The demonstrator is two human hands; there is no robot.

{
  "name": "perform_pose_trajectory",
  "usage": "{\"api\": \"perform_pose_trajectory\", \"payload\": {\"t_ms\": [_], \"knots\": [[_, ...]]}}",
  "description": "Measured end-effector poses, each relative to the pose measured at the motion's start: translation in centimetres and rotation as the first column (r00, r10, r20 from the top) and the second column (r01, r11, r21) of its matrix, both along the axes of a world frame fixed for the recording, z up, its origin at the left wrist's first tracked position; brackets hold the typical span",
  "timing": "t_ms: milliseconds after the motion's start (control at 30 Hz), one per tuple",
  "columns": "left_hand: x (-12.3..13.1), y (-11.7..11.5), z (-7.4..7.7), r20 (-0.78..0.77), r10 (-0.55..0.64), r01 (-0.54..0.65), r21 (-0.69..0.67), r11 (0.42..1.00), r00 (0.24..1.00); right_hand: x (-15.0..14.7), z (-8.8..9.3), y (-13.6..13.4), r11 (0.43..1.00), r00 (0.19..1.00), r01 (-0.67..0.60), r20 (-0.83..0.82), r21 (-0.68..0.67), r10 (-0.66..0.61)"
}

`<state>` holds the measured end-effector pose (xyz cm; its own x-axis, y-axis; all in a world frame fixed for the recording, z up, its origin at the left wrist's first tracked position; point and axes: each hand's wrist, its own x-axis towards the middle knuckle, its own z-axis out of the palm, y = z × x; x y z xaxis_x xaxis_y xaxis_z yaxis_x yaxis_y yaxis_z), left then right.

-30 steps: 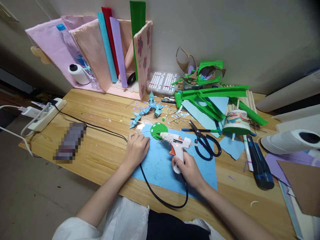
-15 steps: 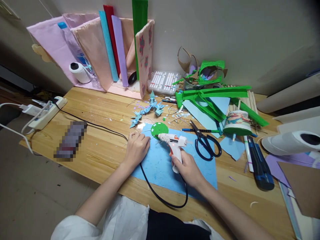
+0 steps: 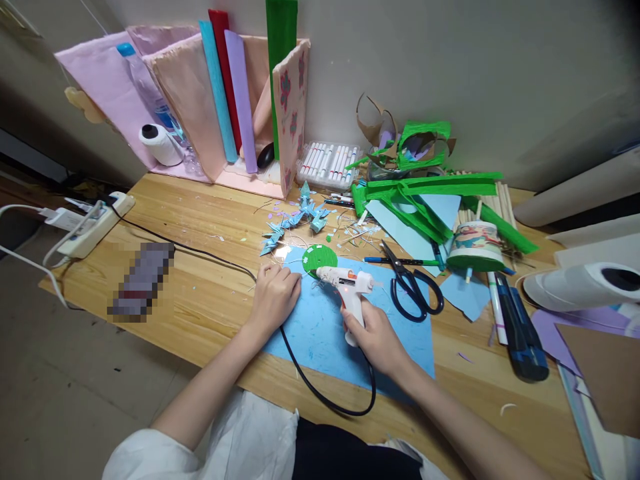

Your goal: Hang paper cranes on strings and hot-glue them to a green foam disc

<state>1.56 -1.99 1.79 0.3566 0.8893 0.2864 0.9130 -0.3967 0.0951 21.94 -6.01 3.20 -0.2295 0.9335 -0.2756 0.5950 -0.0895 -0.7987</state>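
My right hand (image 3: 375,337) grips the handle of a white hot glue gun (image 3: 350,287), its nozzle at the lower edge of a green disc (image 3: 323,259). Small white pieces sit on the disc, which lies at the top of a blue sheet (image 3: 325,333). My left hand (image 3: 275,297) rests with curled fingers at the sheet's left edge, beside the disc; whatever its fingers may hold is hidden. The gun's black cord loops over the sheet and passes by my left hand. Folded light-blue paper cranes (image 3: 303,213) lie behind the disc.
Black-handled scissors (image 3: 413,290) lie right of the glue gun, with a blue utility knife (image 3: 523,333) farther right. Green paper strips (image 3: 430,187), a marker box (image 3: 327,163) and a pink cardboard holder (image 3: 287,120) stand behind. A power strip (image 3: 100,223) and a blurred phone (image 3: 143,277) lie left.
Both hands and the glue gun stay almost still; the view has shifted very slightly.
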Motion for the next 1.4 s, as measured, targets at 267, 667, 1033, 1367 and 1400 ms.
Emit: {"api": "perform_pose_trajectory", "payload": {"t_ms": [267, 667, 1033, 1367, 1400], "knots": [[0.2, 0.2, 0.0, 0.021, 0.017, -0.017, -0.015, 1.000, 1.000, 0.0, 0.2, -0.1, 1.000, 1.000, -0.012, 0.001, -0.022, 0.012], [0.3, 0.2, 0.0, 0.017, 0.028, -0.027, -0.041, 0.999, 0.999, -0.2, 0.7, 0.1, 0.999, 1.000, -0.009, 0.016, -0.034, 0.009], [0.4, 0.3, 0.3, 0.016, 0.025, -0.024, -0.046, 0.999, 1.000, -0.3, 1.2, 0.2, 0.999, 0.999, 0.027, 0.032, -0.030, -0.026], [0.4, 1.3, 1.2, 0.040, 0.030, -0.026, -0.105, 0.994, 0.999, 0.6, 2.6, -1.3, 0.978, 0.968, 0.206, -0.139, -0.022, -0.207], [0.4, 1.3, 1.5, 0.075, 0.044, -0.037, -0.097, 0.995, 0.996, 0.5, 2.4, -1.5, 0.973, 0.957, 0.229, -0.179, -0.017, -0.228]]}}
